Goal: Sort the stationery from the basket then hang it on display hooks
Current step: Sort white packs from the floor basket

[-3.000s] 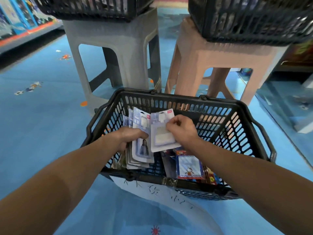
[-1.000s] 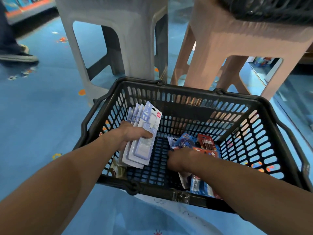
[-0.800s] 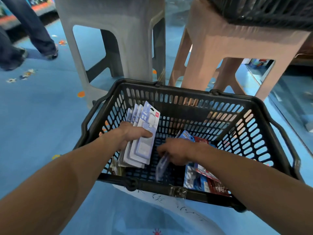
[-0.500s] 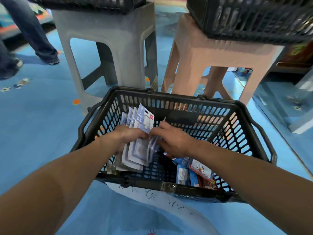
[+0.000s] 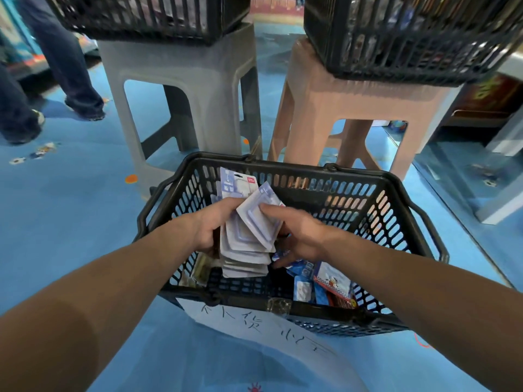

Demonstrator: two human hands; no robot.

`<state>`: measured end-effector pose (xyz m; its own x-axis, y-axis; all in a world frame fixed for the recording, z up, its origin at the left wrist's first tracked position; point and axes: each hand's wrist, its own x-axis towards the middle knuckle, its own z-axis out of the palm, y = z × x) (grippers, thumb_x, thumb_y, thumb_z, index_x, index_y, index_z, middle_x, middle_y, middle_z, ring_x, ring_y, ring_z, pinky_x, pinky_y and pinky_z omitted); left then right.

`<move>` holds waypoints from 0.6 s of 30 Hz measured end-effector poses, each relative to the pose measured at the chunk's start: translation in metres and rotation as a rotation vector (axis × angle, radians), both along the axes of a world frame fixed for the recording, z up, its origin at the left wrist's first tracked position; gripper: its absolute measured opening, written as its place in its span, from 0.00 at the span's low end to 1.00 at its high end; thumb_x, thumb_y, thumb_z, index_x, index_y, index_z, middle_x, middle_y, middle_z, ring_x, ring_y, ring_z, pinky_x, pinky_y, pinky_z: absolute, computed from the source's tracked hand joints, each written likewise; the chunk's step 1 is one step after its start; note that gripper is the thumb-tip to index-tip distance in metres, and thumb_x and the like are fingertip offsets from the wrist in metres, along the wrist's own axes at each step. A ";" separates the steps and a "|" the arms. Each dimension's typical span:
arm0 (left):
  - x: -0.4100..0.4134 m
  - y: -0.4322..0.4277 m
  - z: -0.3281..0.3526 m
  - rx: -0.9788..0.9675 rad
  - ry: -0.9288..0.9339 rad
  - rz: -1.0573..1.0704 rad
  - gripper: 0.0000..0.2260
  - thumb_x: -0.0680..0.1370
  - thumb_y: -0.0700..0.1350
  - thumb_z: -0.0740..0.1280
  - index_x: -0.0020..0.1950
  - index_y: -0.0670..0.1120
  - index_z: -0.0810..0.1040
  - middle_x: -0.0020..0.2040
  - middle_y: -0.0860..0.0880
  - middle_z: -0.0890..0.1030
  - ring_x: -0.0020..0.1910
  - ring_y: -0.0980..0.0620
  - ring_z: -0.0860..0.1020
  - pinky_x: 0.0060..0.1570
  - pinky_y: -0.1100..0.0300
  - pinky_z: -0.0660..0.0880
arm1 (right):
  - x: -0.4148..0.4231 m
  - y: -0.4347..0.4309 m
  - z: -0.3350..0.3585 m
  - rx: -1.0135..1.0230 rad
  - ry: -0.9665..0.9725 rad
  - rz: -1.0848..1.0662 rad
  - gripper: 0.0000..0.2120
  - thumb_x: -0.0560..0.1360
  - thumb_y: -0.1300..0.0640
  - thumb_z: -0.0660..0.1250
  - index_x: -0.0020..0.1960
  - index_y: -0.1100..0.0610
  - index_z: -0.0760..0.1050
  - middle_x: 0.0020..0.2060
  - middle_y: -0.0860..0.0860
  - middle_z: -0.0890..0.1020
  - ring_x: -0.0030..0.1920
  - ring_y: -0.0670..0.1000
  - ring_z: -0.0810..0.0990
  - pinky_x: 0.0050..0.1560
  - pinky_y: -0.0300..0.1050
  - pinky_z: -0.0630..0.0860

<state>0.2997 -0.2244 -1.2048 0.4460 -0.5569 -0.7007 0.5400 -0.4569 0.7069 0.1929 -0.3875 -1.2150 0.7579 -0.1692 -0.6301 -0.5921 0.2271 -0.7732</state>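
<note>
Currently over the blue floor [image 5: 70,222]. Two stools ahead, a grey stool [image 5: 203,80] and a pink stool [image 5: 353,100], each carrying a black crate [image 5: 410,32] cut off by the top edge, contents not legible. Below them the black basket [image 5: 283,168] sits on the floor with both my hands inside. My left hand [image 5: 210,222] grips a fanned stack of blister packs [image 5: 243,250], thumb across the front, held upright toward the basket's left side. My right hand [image 5: 297,233] pinches one more matching pack [image 5: 259,219], laid tilted on the stack's face. Loose stationery [image 5: 319,281] lies in the near-right corner.

Step in hand, by my judgement: sorting, like added to like. To do it well — square the new pack with the others so the hang holes should line up, then lift the left thumb and clamp over it before the right lets go. The stack is thick, so slip is likeliest at its lower end.

Not resolvable: print on the packs, their hang holes, whatever lies under the stack. No display hooks in view. The handwritten paper label [image 5: 254,323] — unreadable to me.
</note>
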 end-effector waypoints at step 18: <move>-0.015 0.004 0.016 -0.021 -0.115 0.009 0.44 0.62 0.78 0.66 0.69 0.50 0.78 0.58 0.45 0.86 0.60 0.43 0.83 0.67 0.42 0.74 | 0.005 -0.001 0.018 -0.071 -0.350 -0.139 0.35 0.59 0.59 0.77 0.66 0.52 0.77 0.56 0.56 0.86 0.53 0.57 0.86 0.56 0.61 0.82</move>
<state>0.2843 -0.2199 -1.1892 0.5281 -0.5664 -0.6328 0.4589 -0.4366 0.7738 0.1979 -0.3889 -1.1973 0.8920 -0.3192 -0.3200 -0.2566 0.2250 -0.9400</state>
